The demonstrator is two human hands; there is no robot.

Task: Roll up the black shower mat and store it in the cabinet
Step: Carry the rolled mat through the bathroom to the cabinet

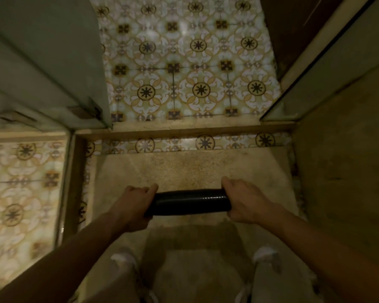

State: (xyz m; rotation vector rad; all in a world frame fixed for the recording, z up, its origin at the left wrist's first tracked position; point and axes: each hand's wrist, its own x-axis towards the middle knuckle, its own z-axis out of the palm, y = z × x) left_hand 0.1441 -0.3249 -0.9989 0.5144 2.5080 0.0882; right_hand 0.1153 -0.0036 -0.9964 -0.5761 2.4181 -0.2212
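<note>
The black shower mat [189, 202] is rolled into a tight horizontal tube and held level above the speckled shower floor. My left hand [134, 206] grips its left end, fingers curled over the top. Around its right end my right hand [243, 203] is wrapped the same way. Both forearms reach in from the bottom corners of the head view. No cabinet can be made out for certain.
A raised sill [184, 128] crosses ahead, with patterned floor tiles [184, 62] beyond it. A pale door [44, 62] stands at the left and a brownish wall [346, 160] at the right. My feet in light footwear [265, 256] stand below the mat.
</note>
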